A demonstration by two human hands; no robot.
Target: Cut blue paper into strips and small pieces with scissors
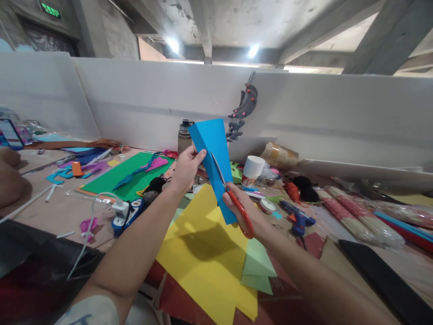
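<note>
A strip of blue paper (216, 144), seemingly folded lengthwise, is held up above the table's near part. My left hand (187, 167) pinches its left edge between thumb and fingers. In my right hand (241, 203) is a pair of scissors (241, 205) with orange-red handles. Their dark blades point up and to the left and lie against the blue paper. Whether the blades are cutting into it I cannot tell. Below both hands lie large yellow sheets (203, 253), with pale green paper pieces (259, 262) at their right.
A green sheet (111, 176) and a power strip (126, 216) lie to the left. Toward the back stand a bottle (184, 137) and stacked paper cups (253, 168). A glue gun (297, 219) and wrapped stick bundles (358, 216) are at right. Another person's arm (11, 180) rests far left.
</note>
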